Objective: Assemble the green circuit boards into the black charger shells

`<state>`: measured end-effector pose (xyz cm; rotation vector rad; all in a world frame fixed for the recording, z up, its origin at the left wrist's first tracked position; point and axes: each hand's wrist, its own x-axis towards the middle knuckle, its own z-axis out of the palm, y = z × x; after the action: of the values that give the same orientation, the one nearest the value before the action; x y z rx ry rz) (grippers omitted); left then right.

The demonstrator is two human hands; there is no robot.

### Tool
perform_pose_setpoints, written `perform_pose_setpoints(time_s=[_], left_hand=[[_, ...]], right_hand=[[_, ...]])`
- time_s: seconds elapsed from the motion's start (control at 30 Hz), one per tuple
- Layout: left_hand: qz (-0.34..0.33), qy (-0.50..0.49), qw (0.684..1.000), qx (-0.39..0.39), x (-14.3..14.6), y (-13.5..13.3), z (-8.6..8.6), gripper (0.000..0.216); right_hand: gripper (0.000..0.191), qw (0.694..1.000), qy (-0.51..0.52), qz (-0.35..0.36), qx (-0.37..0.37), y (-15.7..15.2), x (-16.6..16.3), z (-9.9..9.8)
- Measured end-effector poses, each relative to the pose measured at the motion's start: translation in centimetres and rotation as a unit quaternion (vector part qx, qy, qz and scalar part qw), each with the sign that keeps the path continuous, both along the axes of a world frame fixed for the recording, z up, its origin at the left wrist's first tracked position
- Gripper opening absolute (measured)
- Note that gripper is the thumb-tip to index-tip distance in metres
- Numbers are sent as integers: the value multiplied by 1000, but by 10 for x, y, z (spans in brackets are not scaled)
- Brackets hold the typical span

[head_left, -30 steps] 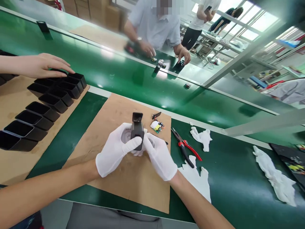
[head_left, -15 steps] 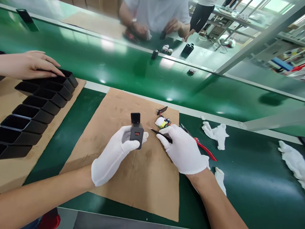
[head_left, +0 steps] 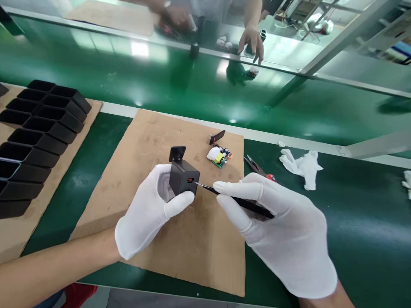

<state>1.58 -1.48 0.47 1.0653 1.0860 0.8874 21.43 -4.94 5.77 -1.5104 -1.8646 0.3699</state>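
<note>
My left hand (head_left: 147, 214), in a white glove, is closed around a black charger housing (head_left: 184, 175). The housing's small port shows orange inside, and a black end piece (head_left: 177, 153) stands up at its far end. In my gloved right hand (head_left: 276, 226) is a pair of black tweezers (head_left: 245, 204), gripped between thumb and fingers. Their fine metal tip is at the port's right edge; whether it touches cannot be told. Beyond the hands lies a circuit board (head_left: 220, 156) with a white blob and a yellow part, and beside it a black plate (head_left: 217, 137).
Brown cardboard (head_left: 205, 256) lies under my hands. Pliers (head_left: 257, 166) with red on the handles and a white glove (head_left: 303, 167) lie to the right. Black housings (head_left: 41, 137) stand in rows at left. Across the bench, a co-worker's hand (head_left: 252, 42) reaches toward a small part (head_left: 253, 71).
My right hand has brought the tweezers left to the housing, which has turned to show its side. The hand over the rows at left is gone. The co-worker opposite has reached forward.
</note>
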Motion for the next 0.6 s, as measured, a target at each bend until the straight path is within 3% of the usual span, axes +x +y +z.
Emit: perform_pose_setpoints(time_s=[0.6], left_hand=[[74,157,979,106,3,0,0,42]], right_hand=[[16,999,-17,-25,-38,0,-8,-10]])
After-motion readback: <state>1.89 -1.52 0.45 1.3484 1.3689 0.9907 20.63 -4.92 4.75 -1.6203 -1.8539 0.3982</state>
